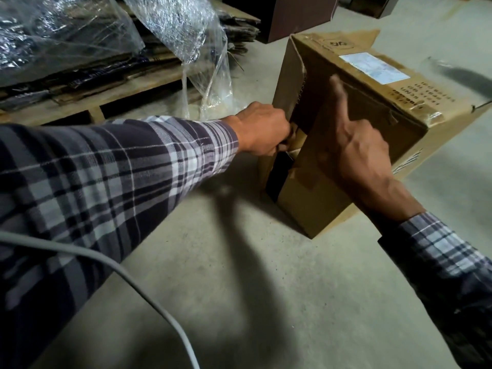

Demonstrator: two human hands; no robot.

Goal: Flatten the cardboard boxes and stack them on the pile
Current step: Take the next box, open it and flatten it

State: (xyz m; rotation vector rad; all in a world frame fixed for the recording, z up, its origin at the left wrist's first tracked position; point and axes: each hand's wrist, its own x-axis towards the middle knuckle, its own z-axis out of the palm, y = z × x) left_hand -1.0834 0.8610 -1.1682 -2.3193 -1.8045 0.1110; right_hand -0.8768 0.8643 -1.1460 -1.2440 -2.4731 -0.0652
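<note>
2 hands are on 1 cardboard box [354, 107], which sits on the concrete floor [239, 275] at the right centre of the frame, tipped on its side with a white label [374, 67] facing up. My left hand [262, 130] is curled tight at the box's near end, and I judge it is pinching the edge of a flap or a strip of tape there, though its fingertips are hidden behind the cardboard. My right hand [354, 153] lies spread and loose against the same end, index finger stretched up along the face, bracing rather than gripping; it is blurred, so I cannot say how firmly it presses. The pile [80, 65] of flattened cardboard lies on a wooden pallet [111, 102] in the upper left of the frame, partly under clear plastic wrap [186, 30], well apart from the box. I reckon the step in hand is opening this taped end so the box can collapse. To do it well I would keep the right palm flat to stop the box sliding, pull the left hand steadily along the seam rather than outward, and free both flaps fully before pressing opposite corners together, so the walls fold on their creases instead of tearing.
</note>
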